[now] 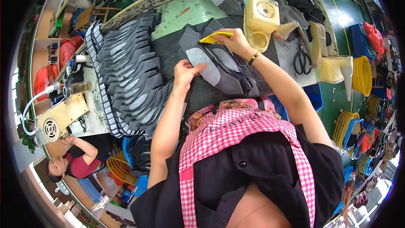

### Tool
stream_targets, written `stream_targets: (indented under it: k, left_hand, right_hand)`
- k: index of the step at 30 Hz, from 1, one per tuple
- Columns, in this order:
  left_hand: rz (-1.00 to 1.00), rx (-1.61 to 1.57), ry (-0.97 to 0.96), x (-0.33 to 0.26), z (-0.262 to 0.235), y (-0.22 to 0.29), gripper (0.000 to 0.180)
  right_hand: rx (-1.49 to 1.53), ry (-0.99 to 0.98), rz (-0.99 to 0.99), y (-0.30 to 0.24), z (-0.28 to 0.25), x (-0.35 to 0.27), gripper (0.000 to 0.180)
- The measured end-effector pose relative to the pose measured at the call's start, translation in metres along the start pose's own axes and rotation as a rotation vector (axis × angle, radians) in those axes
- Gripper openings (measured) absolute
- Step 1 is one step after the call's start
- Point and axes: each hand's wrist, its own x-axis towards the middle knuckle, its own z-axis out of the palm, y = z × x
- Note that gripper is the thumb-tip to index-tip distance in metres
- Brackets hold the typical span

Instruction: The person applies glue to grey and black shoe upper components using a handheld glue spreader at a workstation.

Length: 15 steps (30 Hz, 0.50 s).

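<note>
Pinching the yellow scraper (215, 37) at the far end of the grey shoe piece (202, 61), the right hand (232, 42) risked smearing, as that piece was pinned only at its near edge by the left hand (184, 72), fingers pressed together.

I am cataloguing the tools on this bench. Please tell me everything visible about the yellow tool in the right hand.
The yellow tool is a small, flat, blade-like piece, apparently plastic. The right hand pinches its right end, so it lies almost level and points left. It sits above the dark grey shoe pieces; whether its tip touches them cannot be told.
</note>
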Motion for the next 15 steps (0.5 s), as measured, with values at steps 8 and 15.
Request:
stream_targets:
  k: [8, 15]
  left_hand:
    - [0.293, -0.103, 0.157, -0.046, 0.023, -0.011, 0.040]
    - [0.217, -0.099, 0.229, -0.031, 0.009, -0.028, 0.041]
  right_hand:
    - [-0.184, -0.065, 0.012, -0.017, 0.009, -0.025, 0.018]
    - [-0.100, -0.043, 0.085, -0.042, 0.003, -0.023, 0.016]
